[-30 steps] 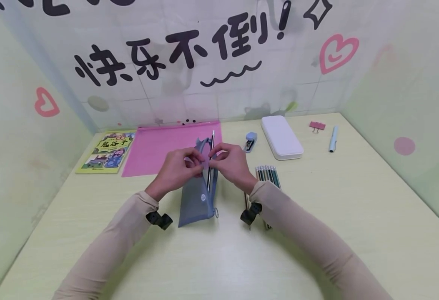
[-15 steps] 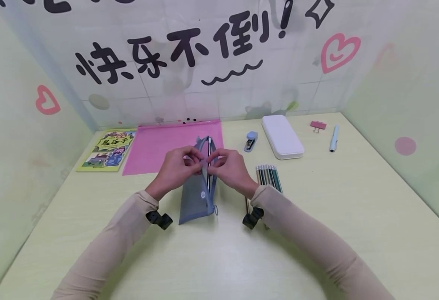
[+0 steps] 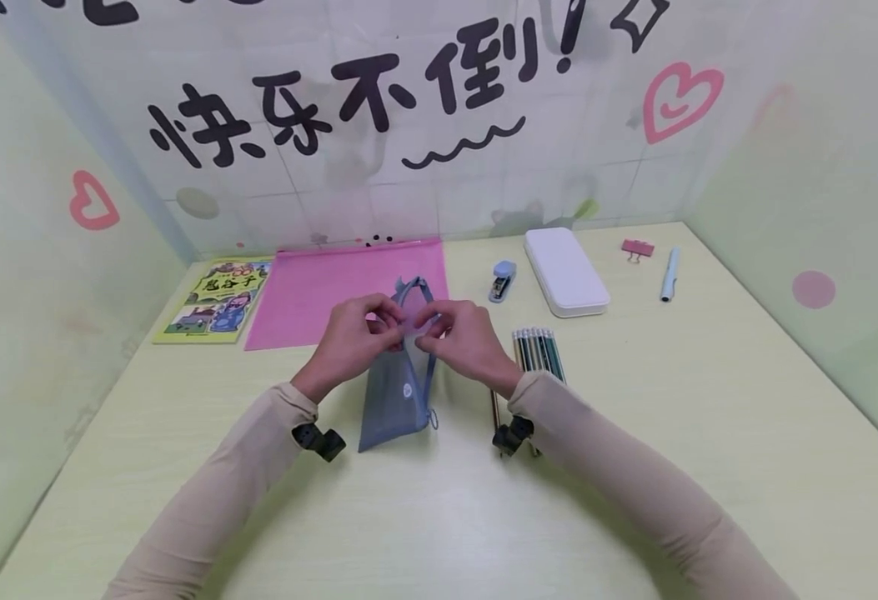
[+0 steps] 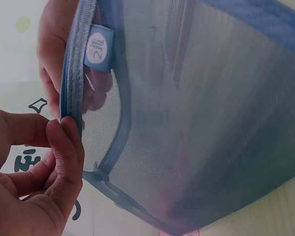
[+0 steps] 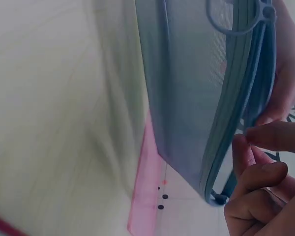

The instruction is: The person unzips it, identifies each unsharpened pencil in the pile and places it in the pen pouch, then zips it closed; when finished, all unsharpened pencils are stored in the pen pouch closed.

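Observation:
A blue-grey mesh zip pouch (image 3: 393, 396) stands tilted on the table with its zip undone and its mouth spread. My left hand (image 3: 359, 337) pinches the zip edge of the pouch between thumb and fingers, as the left wrist view shows at the zip tape (image 4: 73, 73). At the mouth's other side is my right hand (image 3: 464, 337), its bent thumb and fingers slightly apart with no pencil between them. Faint long shapes (image 4: 179, 39) show through the mesh. Several pencils (image 3: 538, 350) lie side by side beneath and beyond my right wrist, partly hidden; one pencil (image 3: 494, 408) lies apart.
Behind the pouch lies a pink zip folder (image 3: 303, 292), with a yellow-edged book (image 3: 217, 304) to its left. Towards the back right are a blue stapler (image 3: 502, 282), a white case (image 3: 566, 271), a pink binder clip (image 3: 637, 248) and a light blue pen (image 3: 669, 275).
The dark pencil that stuck up from the pouch's mouth has sunk down inside and no longer shows in the head view. My right fingers have parted; my left hand stays on the edge.

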`<state>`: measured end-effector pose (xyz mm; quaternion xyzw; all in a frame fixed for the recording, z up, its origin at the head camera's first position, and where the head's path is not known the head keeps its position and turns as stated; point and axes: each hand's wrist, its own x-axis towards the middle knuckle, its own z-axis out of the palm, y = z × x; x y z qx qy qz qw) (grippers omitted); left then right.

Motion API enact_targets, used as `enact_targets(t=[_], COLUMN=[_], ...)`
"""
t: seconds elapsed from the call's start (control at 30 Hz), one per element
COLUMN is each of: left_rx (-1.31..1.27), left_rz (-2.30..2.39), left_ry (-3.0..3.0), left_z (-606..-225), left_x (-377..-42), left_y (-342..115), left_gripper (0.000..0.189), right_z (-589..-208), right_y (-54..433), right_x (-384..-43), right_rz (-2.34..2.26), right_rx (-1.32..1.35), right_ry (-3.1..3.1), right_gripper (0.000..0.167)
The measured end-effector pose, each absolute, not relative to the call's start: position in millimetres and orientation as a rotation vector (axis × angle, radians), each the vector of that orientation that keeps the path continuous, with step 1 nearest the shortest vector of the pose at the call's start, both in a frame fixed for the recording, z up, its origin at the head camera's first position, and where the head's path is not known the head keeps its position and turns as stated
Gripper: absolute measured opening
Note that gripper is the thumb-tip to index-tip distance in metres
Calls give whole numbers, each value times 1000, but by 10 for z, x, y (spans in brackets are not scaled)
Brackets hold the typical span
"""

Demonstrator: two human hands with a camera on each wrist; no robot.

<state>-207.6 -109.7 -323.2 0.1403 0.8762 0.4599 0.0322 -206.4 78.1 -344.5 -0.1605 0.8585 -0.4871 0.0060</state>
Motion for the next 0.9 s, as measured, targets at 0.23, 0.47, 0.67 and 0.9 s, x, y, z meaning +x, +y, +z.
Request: enact_targets(t=[0.23, 0.47, 0.67, 0.9], left_rx=[400, 407, 414, 414], left_rz=[1418, 1399, 1387, 1380], left_ry=[2702, 2721, 2722, 2729], left_z=[-3244, -3241, -3246, -3256], left_x=[-2073, -2079, -2088, -2096], left_y=[-1142, -1187, -1202, -1198], left_gripper=[15, 14, 15, 11], right_z=[-3413, -3450, -3533, -3608], right_y=[1118, 1561, 1787, 1837], right_x=[-2053, -2076, -2084, -2055], right_rz=[-1380, -1021, -823, -693], right_rx=[-474, -502, -511, -552], right_ry=[2785, 2795, 2761, 2792], right_gripper=[9, 9, 6, 8])
